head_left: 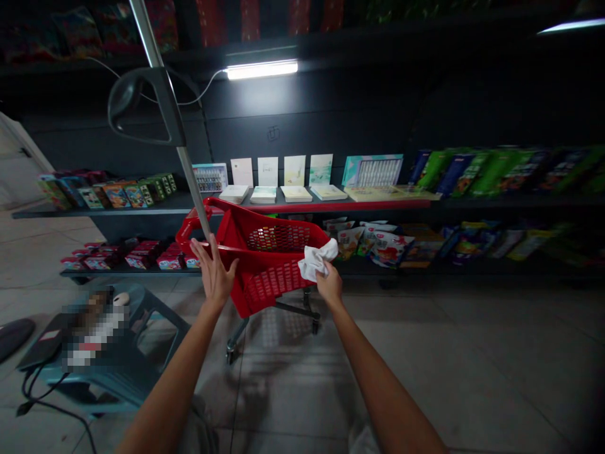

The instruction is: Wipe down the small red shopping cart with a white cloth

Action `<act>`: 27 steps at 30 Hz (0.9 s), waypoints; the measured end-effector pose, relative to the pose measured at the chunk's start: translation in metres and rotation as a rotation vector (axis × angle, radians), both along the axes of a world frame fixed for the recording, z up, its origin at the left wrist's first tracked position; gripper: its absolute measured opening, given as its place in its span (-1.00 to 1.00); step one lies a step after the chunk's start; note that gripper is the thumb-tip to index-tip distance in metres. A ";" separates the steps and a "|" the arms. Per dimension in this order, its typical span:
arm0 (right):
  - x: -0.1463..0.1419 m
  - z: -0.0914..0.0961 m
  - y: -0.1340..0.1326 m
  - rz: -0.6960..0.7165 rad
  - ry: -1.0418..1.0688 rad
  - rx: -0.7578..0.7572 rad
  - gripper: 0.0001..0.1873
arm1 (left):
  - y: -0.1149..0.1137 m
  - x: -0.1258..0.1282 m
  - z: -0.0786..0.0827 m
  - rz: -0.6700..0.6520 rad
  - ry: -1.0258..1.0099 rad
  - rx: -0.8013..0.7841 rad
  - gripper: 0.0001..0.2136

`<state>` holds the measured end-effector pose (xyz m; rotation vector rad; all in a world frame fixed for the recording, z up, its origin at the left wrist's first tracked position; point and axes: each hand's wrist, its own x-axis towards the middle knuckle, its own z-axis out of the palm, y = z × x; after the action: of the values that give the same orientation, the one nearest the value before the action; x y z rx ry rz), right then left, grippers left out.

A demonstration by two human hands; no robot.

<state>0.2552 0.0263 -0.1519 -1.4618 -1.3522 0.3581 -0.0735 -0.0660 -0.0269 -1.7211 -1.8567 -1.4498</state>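
A small red shopping cart (274,284) with perforated sides stands sideways before me on dark wheeled legs. A tall metal pole with a dark grey loop handle (177,120) rises at its left end. With fingers stretched out, my left hand (216,271) is by the cart's handle end and the foot of the pole; whether the palm touches the cart I cannot tell. My right hand (329,285) grips a crumpled white cloth (316,260) at the cart's right rim. The cloth lies over the rim's corner.
Behind the cart run dark shelves (378,205) with notebooks (297,194), boxed sets and bagged snacks (390,246). A lit tube lamp (262,69) hangs above. At lower left, a blue-grey plastic stool (142,372) bears blurred items, with a black cable (57,410) trailing down.
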 end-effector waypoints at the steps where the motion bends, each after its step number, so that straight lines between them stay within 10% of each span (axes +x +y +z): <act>1: -0.003 -0.003 0.003 -0.008 0.043 -0.004 -0.46 | -0.002 0.003 -0.004 -0.008 -0.052 0.015 -0.01; 13: -0.020 -0.023 0.048 -0.386 0.655 -0.009 -0.58 | -0.017 -0.033 -0.056 -0.161 -0.279 -0.088 0.08; 20: -0.031 -0.027 0.058 -0.283 0.732 0.032 -0.58 | -0.029 -0.093 -0.103 -0.250 -0.222 -0.285 -0.20; 27: -0.019 -0.026 0.055 -0.428 0.652 -0.003 -0.56 | 0.001 -0.062 -0.115 -0.269 -0.442 -0.320 -0.24</act>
<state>0.2363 0.0808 -0.1784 -1.4199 -0.5067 0.4979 -0.1351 -0.0649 -0.1414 -1.9839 -2.2509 -1.8437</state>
